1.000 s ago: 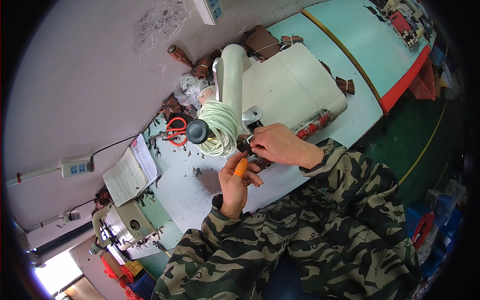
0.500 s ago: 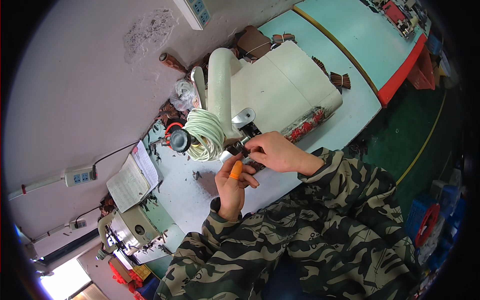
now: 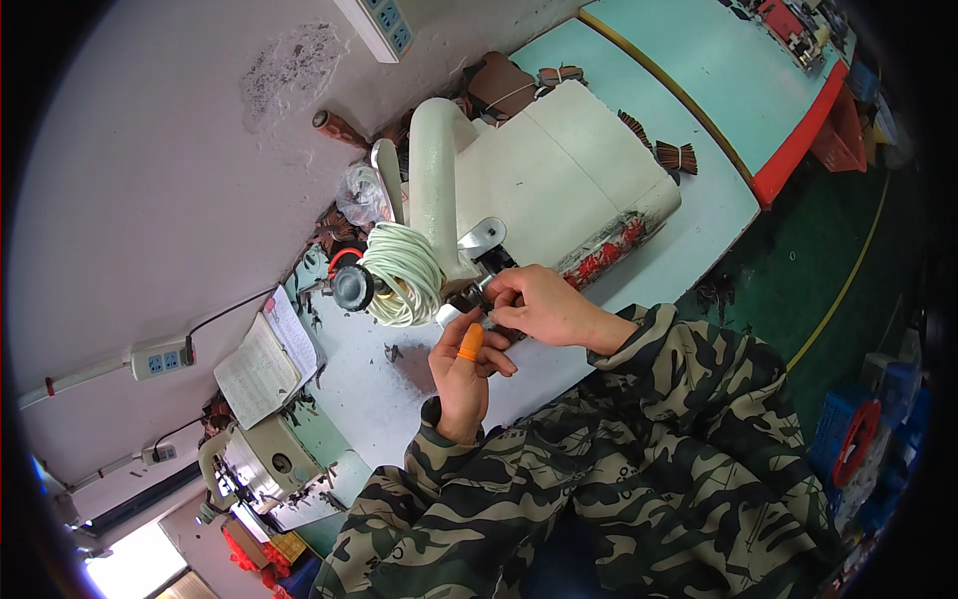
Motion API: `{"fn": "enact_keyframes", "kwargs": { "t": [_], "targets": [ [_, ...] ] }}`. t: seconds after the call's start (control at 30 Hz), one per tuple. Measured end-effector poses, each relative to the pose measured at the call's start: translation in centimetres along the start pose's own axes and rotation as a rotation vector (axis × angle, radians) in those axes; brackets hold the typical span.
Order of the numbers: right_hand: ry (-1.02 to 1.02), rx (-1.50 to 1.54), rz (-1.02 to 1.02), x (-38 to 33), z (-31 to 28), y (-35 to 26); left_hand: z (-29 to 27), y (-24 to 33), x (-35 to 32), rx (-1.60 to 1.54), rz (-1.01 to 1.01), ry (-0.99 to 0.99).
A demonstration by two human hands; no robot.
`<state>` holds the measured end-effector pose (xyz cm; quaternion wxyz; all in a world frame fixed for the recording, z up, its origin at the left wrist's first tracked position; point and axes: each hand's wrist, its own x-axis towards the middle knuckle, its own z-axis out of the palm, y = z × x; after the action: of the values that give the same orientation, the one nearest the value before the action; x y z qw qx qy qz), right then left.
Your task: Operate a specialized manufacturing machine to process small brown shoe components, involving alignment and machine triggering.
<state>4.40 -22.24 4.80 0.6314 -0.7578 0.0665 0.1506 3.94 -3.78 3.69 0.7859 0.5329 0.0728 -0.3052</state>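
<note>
My left hand [image 3: 462,377] is palm up at the front of a cream machine [image 3: 559,150]. Its fingers are half bent and apart, and one wears an orange finger cot [image 3: 470,342]. One fingertip reaches the small dark metal working parts [image 3: 467,299] under the machine's curved arm [image 3: 434,170]. From the right, my right hand [image 3: 549,307] meets the same spot with thumb and fingers pinched together. Whatever sits between those fingertips is too small and hidden to name. A coil of pale green cord [image 3: 401,275] hangs beside the arm, next to a round dark knob [image 3: 353,287].
An open notebook [image 3: 257,369] and dark scraps lie at the left of the white table [image 3: 399,374]. Behind the machine are bundled brown strips [image 3: 677,157], a wooden handle [image 3: 339,128] and a plastic bag [image 3: 361,192]. A second machine [image 3: 264,464] stands at lower left.
The view has shifted slightly. My right fingers have moved a little and look more curled at the metal parts; my left hand stays almost in place.
</note>
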Motion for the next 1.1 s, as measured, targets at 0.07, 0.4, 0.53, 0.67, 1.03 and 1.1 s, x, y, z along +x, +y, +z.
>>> {"fn": "enact_keyframes", "kwargs": {
  "t": [0.07, 0.4, 0.53, 0.67, 1.03, 1.1],
  "targets": [
    [0.04, 0.082, -0.038, 0.2, 0.4, 0.6, 0.3, 0.1, -0.1, 0.028, 0.015, 0.034],
    [-0.016, 0.05, 0.007, 0.1, 0.2, 0.3, 0.6, 0.1, -0.1, 0.067, 0.024, 0.065],
    [0.119, -0.008, -0.083, -0.4, 1.0, 0.3, 0.2, 0.0, -0.1, 0.047, 0.017, 0.057],
    [0.254, -0.313, -0.206, -0.6, 1.6, 0.5, 0.7, 0.1, -0.2, 0.055, 0.005, 0.068],
    [0.094, -0.654, -0.387, 1.2, -0.1, 0.2, 0.4, 0.1, -0.4, 0.036, 0.019, 0.041],
    [0.077, -0.675, -0.407, 1.3, -0.1, 0.1, 0.5, 0.1, -0.5, 0.045, 0.025, 0.042]
  ]
}}
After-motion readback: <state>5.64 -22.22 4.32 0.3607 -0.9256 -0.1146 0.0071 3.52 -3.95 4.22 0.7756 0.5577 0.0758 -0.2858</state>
